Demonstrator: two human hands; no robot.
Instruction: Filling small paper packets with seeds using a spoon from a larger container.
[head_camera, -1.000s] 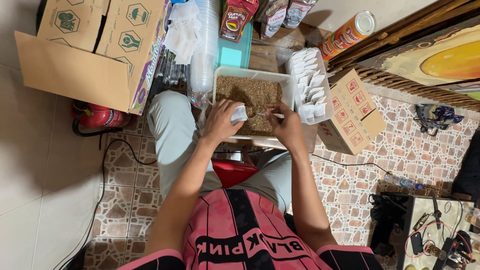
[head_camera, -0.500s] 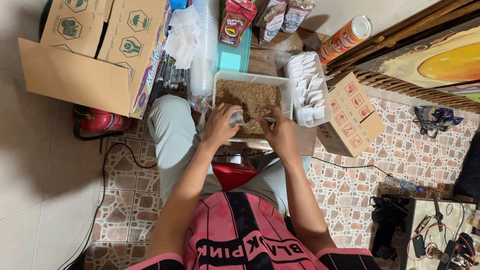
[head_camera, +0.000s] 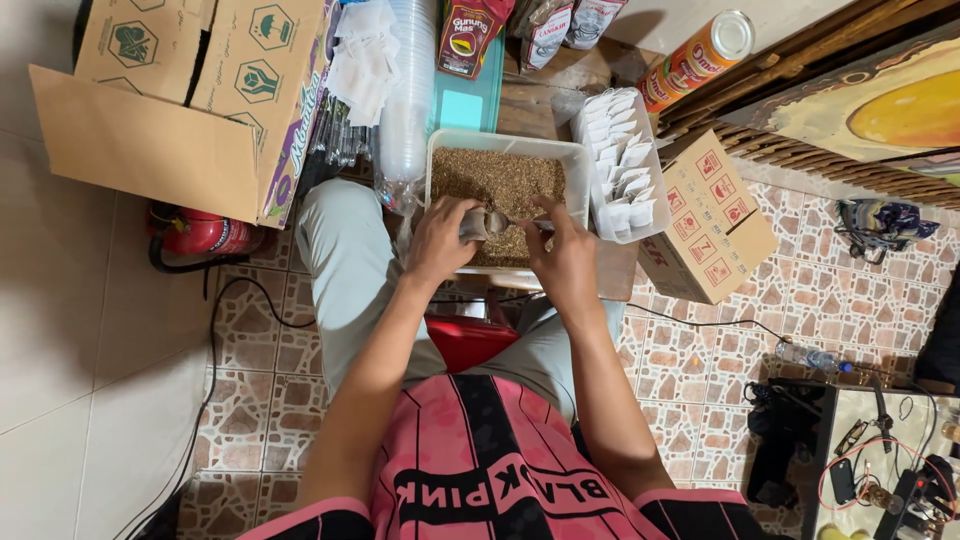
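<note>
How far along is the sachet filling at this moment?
Done: a side tray holds rows of small white sachets. In hand: the left hand holds one sachet while the right hand brings a spoon to it. Left: the tub remains full of brown granules.

1. The white rectangular plastic tub (head_camera: 437, 150) has smooth, faintly translucent walls and holds coarse, matt brown granules (head_camera: 497, 178).
2. The small white paper sachet (head_camera: 474, 224) looks thin and matt.
3. The metal spoon (head_camera: 512, 222) shines dully.
4. The brown cardboard box (head_camera: 712, 222) is matt, printed in red.
5. The stack of clear plastic cups (head_camera: 410, 100) is glossy.
6. The patterned floor tiles (head_camera: 690, 350) look smooth with a slight sheen.
7. The orange cylindrical can (head_camera: 697, 62) is glossy with a metal top.
</note>
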